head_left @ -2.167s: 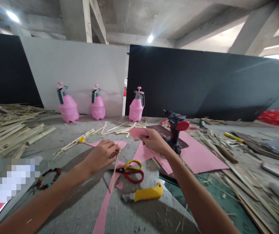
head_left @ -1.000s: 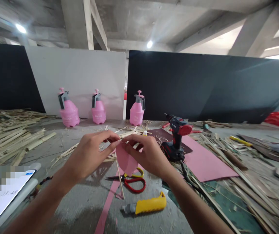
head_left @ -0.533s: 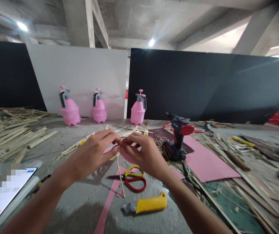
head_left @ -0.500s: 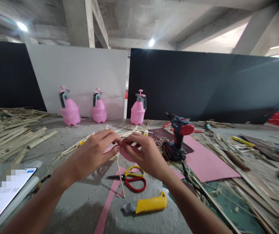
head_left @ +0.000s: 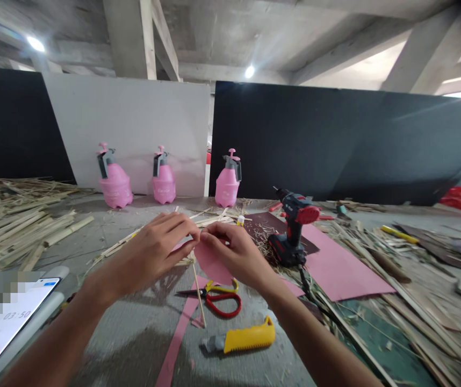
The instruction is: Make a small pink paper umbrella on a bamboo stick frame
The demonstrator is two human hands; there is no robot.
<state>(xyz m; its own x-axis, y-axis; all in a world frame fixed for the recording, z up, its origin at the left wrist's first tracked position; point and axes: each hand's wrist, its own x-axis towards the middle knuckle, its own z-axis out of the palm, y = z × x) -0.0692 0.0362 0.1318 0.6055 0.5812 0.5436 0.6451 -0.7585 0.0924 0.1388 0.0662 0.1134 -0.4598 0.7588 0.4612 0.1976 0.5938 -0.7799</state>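
The left hand (head_left: 152,252) and the right hand (head_left: 234,255) meet in the air over a small, rounded piece of pink paper (head_left: 211,263). Both are closed in a pinch: the right fingers (head_left: 218,230) curl over its upper part, and the left fingertips (head_left: 194,230) close at its upper-left edge. Its narrower, rounded end points down, so its long axis is close to upright. A thin, pale bamboo stick (head_left: 199,298) runs down from the pinch, leaning slightly right; whether the fingers hold it directly, I cannot tell. The paper looks very light and soft, likely to bend under pressure, so it seems best held near the stick. The stick looks stiff but easily snapped. Below lie red-and-yellow-handled steel scissors (head_left: 220,298), a yellow utility knife (head_left: 250,339), and a long pink paper strip (head_left: 178,336) on a grey concrete surface (head_left: 125,344).
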